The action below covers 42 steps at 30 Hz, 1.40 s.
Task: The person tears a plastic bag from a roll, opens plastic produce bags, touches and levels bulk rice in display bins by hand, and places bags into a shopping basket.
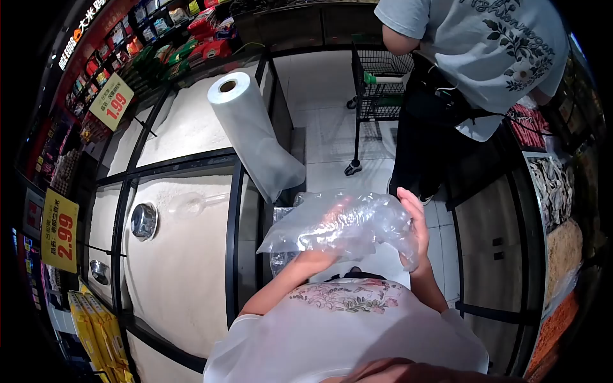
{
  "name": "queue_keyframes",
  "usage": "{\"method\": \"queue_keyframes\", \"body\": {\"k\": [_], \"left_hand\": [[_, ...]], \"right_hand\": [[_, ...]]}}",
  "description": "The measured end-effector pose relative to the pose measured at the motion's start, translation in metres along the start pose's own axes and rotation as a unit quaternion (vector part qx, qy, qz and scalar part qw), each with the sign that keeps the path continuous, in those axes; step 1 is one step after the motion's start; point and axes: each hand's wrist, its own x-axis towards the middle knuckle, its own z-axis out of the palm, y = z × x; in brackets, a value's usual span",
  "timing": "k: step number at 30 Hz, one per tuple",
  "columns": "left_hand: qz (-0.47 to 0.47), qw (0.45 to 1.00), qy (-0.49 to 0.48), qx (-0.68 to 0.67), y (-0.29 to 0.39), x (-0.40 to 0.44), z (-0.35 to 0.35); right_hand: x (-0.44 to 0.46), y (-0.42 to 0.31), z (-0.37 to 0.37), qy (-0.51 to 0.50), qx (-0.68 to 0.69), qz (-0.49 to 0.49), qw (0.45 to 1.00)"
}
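A clear plastic bag [367, 220], puffed out and crinkled, spans the space between my two hands in front of my chest. My left hand [319, 256] is at its lower left side; the fingers show only hazily through the film, and I cannot tell whether they are inside the bag or behind it. On the bag's right end, my right hand [418, 220] has its fingers pointing up and holds the film against the palm; the thumb is mostly hidden. Left of the bag stands a large roll of plastic bags [246, 127], its loose end hanging down towards my hands.
Black-framed bins of white rice [182, 255] fill the left, with a metal bowl [144, 220], a clear scoop [191, 204] and yellow price signs [59, 230]. Ahead are a shopping cart [382, 67] and a person [479, 57]. Dried goods [550, 188] line the right.
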Motion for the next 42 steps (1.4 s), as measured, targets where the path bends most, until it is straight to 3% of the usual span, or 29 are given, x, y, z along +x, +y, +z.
{"method": "queue_keyframes", "body": {"k": [1,2,3,5,7,8,9,10,11,13,15,17,18,19,20,21,23,24,26,29,35,37,39,42], "left_hand": [[0.036,0.997,0.032,-0.063,0.017,0.011,0.01],[-0.104,0.993,-0.062,-0.002,0.023,0.029,0.009],[-0.031,0.997,-0.067,-0.007,0.003,0.047,0.022],[-0.067,0.964,-0.152,0.207,0.004,0.069,0.03],[-0.069,0.958,-0.22,0.173,0.011,0.092,0.026],[-0.064,0.958,-0.217,0.174,0.007,0.1,0.022],[0.006,0.977,-0.163,0.138,0.002,0.106,0.015],[0.074,0.986,-0.109,0.102,-0.001,0.113,0.004],[0.073,0.986,-0.108,0.108,-0.003,0.126,-0.013],[0.09,0.986,-0.14,-0.008,-0.004,0.141,-0.047],[0.136,0.959,-0.082,-0.234,-0.044,0.157,-0.064],[0.123,0.906,-0.02,-0.406,-0.042,0.178,-0.078],[0.123,0.902,-0.018,-0.413,-0.04,0.184,-0.087],[0.019,0.94,0.034,-0.339,-0.039,0.188,-0.096],[-0.086,0.958,0.084,-0.259,-0.04,0.193,-0.103],[-0.083,0.956,0.087,-0.267,-0.048,0.203,-0.112],[-0.107,0.994,-0.019,-0.012,-0.067,0.224,-0.131],[-0.063,0.995,0.062,0.037,-0.059,0.222,-0.133],[-0.036,0.977,0.089,0.192,-0.05,0.229,-0.15],[-0.114,0.975,0.125,0.145,-0.068,0.241,-0.171],[-0.336,0.912,0.227,-0.061,-0.116,0.29,-0.209],[-0.39,0.881,0.253,-0.086,-0.119,0.308,-0.221],[-0.109,0.847,0.459,-0.246,-0.116,0.328,-0.23],[-0.023,0.839,0.473,-0.266,-0.111,0.364,-0.264]], "right_hand": [[0.001,0.009,-0.015,0.011,-0.004,-0.005,1.0],[0.001,0.018,-0.028,0.021,0.042,0.029,0.998],[0.005,0.025,-0.038,0.028,0.087,0.062,0.994],[0.023,0.027,-0.043,0.055,0.091,0.079,0.991],[0.035,0.043,-0.042,0.029,0.133,0.149,0.979],[0.043,0.052,-0.036,0.017,0.11,0.156,0.981],[0.047,0.063,-0.031,0.018,0.112,0.15,0.982],[0.049,0.077,-0.021,0.01,0.108,0.191,0.976],[0.055,0.089,-0.01,0.002,0.105,0.233,0.967],[0.07,0.106,0.011,0.002,0.073,0.238,0.969],[0.097,0.117,0.028,-0.012,0.104,0.252,0.962],[0.128,0.138,0.047,-0.038,0.083,0.208,0.974],[0.147,0.144,0.059,-0.074,0.061,0.132,0.987],[0.164,0.149,0.07,-0.112,0.039,0.056,0.991],[0.182,0.153,0.082,-0.122,0.035,0.058,0.99],[0.2,0.159,0.094,-0.149,0.051,0.043,0.987],[0.226,0.174,0.114,-0.177,0.07,0.025,0.981],[0.235,0.185,0.125,-0.314,0.105,0.106,0.938],[0.265,0.186,0.143,-0.548,0.118,0.235,0.794],[0.278,0.228,0.189,-0.646,0.136,0.153,0.735],[0.34,0.298,0.28,-0.638,0.195,0.007,0.745],[0.385,0.305,0.29,-0.635,0.112,0.007,0.765],[0.41,0.332,0.302,-0.596,0.106,-0.011,0.796],[0.436,0.376,0.313,-0.577,0.123,0.018,0.808]]}}
